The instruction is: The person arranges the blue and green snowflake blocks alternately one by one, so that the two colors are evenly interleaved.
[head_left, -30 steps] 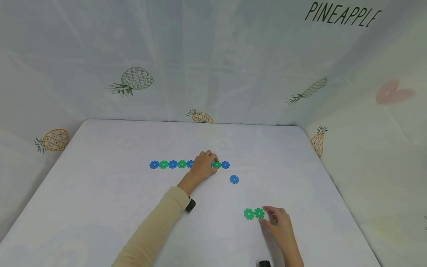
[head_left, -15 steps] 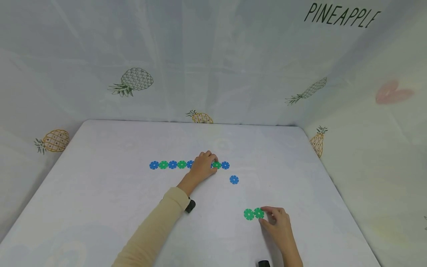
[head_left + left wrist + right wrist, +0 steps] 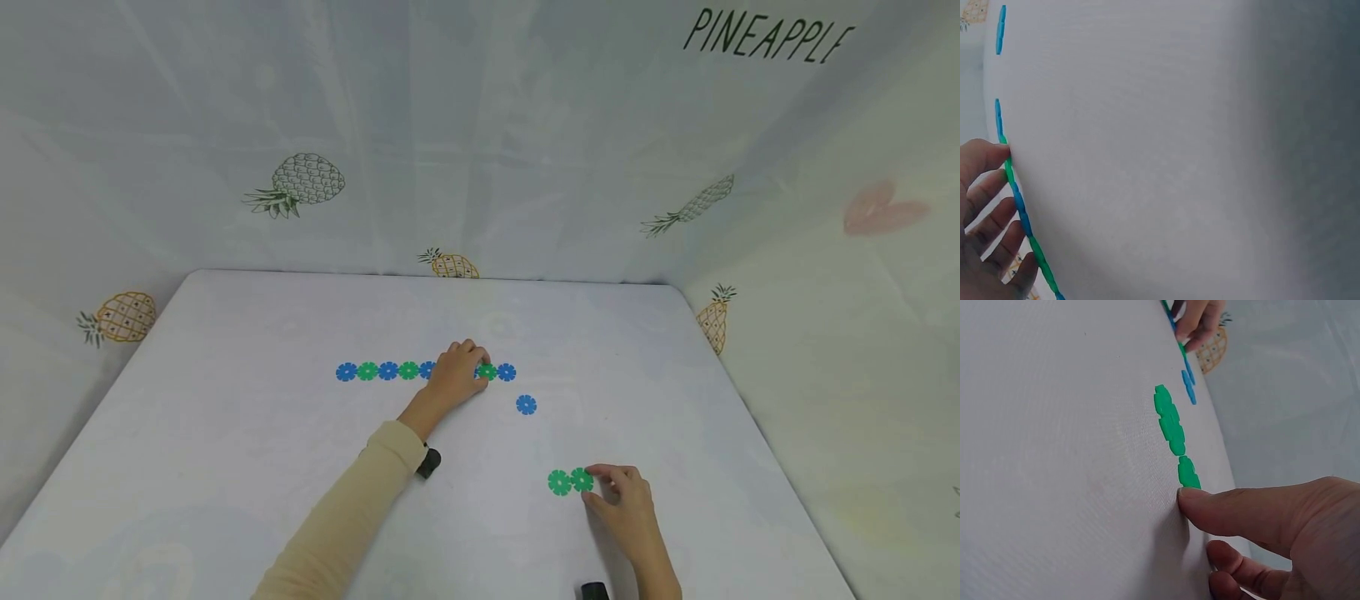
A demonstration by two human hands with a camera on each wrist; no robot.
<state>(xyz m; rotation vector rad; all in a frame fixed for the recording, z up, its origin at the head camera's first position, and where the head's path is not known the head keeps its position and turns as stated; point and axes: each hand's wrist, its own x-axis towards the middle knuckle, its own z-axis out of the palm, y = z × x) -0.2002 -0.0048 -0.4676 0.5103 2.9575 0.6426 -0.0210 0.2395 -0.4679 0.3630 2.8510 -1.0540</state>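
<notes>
A row of notched plastic discs, alternating blue and green, lies flat on the table. My left hand (image 3: 456, 371) covers the row's middle, pinching a green disc (image 3: 487, 372) between thumb and finger near its right end. The blue disc (image 3: 507, 372) at that end shows uncovered. Nearer to me, my right hand (image 3: 628, 504) pinches the edges of one green disc (image 3: 582, 480) with thumb and forefinger. Beside it, to the left, lies another green disc (image 3: 559, 482); their edges are at or very near contact. In the right wrist view, the thumb (image 3: 1210, 509) hides part of the pinched disc.
A single blue disc (image 3: 527, 405) lies between the row and the green pair. The white table (image 3: 225, 467) ends at a back edge before a pineapple-print cloth (image 3: 525, 150), which also hangs at the sides. Dark wrist cameras (image 3: 428, 463) are strapped to both arms.
My right forefinger has moved slightly left onto the edge of the green disc, which shifts very little. The left hand and the row stay as they were.
</notes>
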